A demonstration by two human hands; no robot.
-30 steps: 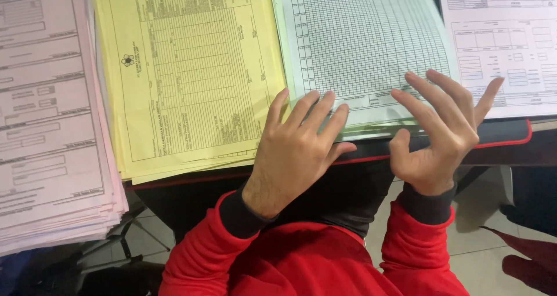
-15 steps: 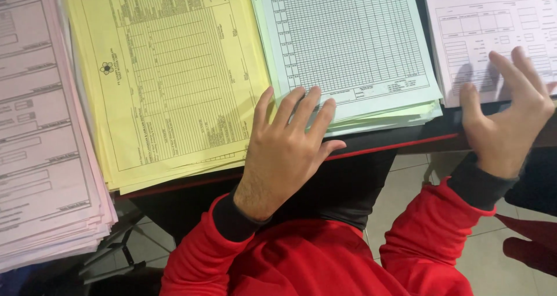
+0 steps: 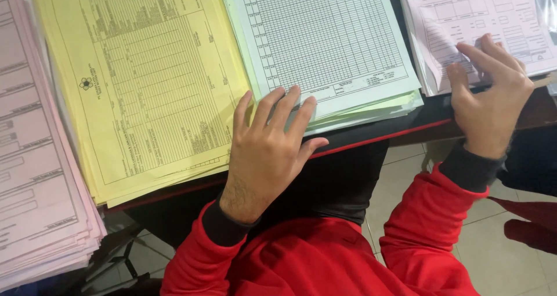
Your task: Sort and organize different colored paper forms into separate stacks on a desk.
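No packages, labels, signs or screens appear here; the only printed matter is four stacks of paper forms. A pale pink stack [image 3: 35,174] fills the left edge of the frame. A yellow stack [image 3: 133,81] with a small flower emblem lies beside it, upper left of centre. A pale green gridded stack [image 3: 331,41] sits at upper centre, and a white-pink stack [image 3: 464,17] occupies the upper right corner.
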